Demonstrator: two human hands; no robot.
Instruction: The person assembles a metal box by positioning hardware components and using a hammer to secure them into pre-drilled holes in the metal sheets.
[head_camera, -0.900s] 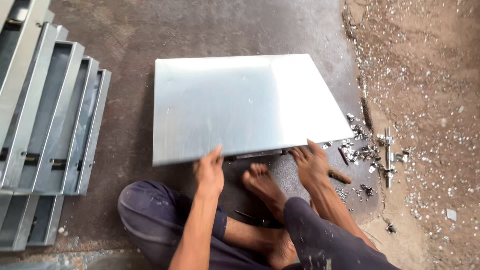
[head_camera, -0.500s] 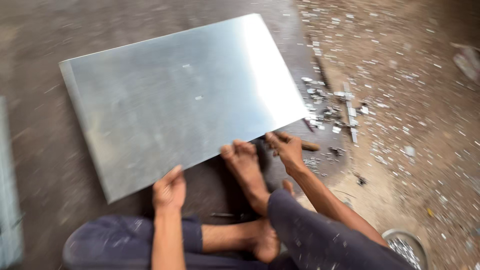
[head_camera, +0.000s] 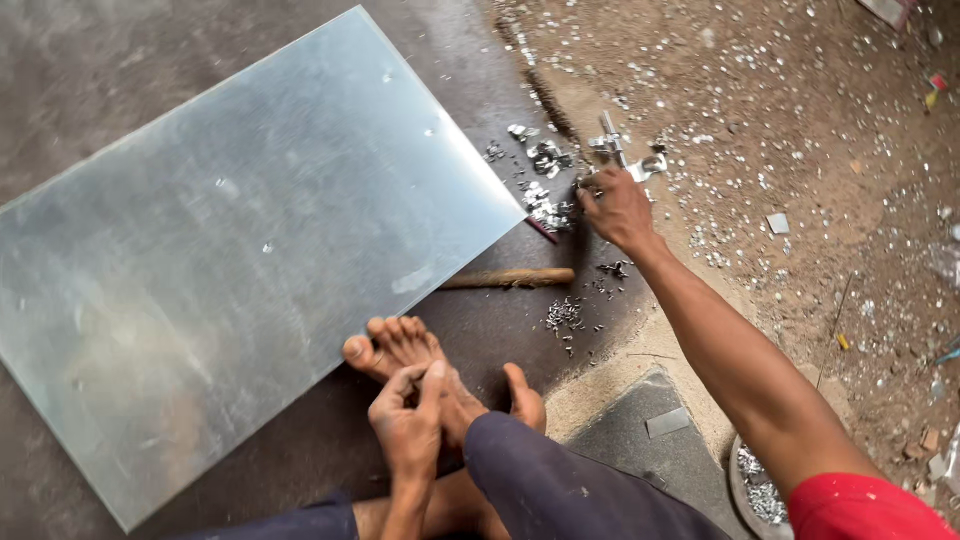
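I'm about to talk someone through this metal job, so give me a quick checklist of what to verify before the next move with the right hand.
1. Right hand at the small metal tool: ok, fingers touch the scrap beside it; grip cannot tell.
2. Left hand off the metal sheet: ok, it rests on the foot.
3. Sheet lying flat on the floor: ok.
4. Bare foot away from the sheet edge: not ok, toes are right at it.
5. Metal clippings around the reaching hand: not ok, scattered there.
6. Wooden handle within reach: ok, partly under the sheet.
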